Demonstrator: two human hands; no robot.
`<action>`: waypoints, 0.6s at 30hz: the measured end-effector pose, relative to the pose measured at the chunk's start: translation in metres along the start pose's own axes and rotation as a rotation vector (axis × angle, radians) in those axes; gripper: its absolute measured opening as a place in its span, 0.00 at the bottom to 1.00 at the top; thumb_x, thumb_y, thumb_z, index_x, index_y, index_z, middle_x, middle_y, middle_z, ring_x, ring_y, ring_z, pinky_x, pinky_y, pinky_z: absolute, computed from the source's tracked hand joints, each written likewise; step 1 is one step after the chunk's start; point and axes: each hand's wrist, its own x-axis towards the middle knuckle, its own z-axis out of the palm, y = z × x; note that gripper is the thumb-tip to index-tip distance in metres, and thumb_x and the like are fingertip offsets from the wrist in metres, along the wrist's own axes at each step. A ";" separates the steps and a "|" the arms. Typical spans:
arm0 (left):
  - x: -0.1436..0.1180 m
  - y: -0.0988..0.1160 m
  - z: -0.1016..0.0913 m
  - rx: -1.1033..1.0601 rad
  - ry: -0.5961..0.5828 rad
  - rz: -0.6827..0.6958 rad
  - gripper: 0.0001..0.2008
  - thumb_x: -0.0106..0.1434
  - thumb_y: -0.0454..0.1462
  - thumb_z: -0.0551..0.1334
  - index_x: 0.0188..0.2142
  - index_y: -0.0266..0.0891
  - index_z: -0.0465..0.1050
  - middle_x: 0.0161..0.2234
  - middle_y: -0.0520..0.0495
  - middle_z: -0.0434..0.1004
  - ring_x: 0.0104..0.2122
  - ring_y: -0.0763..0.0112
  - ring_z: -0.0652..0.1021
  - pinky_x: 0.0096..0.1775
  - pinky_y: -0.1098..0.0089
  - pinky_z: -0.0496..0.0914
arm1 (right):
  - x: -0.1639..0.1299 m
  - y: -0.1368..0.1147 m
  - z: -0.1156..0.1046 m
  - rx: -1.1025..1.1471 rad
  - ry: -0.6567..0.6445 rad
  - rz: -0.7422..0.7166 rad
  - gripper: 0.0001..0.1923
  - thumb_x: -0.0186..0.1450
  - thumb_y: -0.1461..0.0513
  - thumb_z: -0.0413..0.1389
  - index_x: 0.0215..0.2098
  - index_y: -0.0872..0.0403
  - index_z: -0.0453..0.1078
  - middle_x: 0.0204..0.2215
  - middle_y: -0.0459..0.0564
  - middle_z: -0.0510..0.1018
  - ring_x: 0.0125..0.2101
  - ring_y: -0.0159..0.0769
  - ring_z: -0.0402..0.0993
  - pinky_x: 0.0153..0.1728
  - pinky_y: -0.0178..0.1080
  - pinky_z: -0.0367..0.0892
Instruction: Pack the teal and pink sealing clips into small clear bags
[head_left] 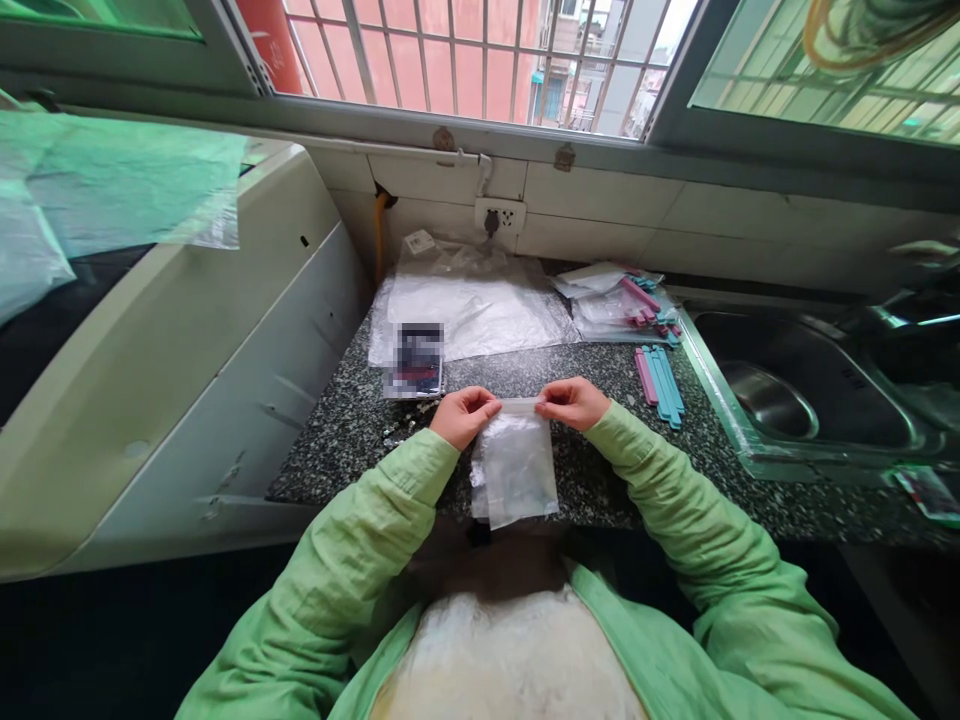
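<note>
Hands pinch the top strip of a small clear bag above the counter: left hand and right hand at opposite corners. Pink and blue sticks lie unpacked near the sink.

Home kitchen, speckled granite counter, steel sink, tiled wall with socket, barred window
</note>
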 end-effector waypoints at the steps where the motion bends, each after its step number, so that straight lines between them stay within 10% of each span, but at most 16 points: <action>1: 0.000 0.000 0.000 -0.004 0.003 -0.005 0.16 0.41 0.45 0.64 0.19 0.34 0.65 0.15 0.57 0.61 0.17 0.82 0.61 0.22 0.76 0.57 | 0.000 -0.001 0.000 0.004 0.004 -0.002 0.13 0.48 0.55 0.55 0.18 0.58 0.64 0.14 0.41 0.63 0.17 0.23 0.56 0.19 0.31 0.53; 18: 0.002 -0.003 -0.002 -0.045 -0.027 -0.062 0.20 0.38 0.50 0.64 0.17 0.35 0.64 0.14 0.56 0.59 0.16 0.81 0.59 0.19 0.76 0.54 | 0.000 0.001 -0.002 0.050 0.073 -0.032 0.15 0.48 0.53 0.56 0.19 0.58 0.64 0.15 0.42 0.65 0.18 0.24 0.58 0.20 0.31 0.55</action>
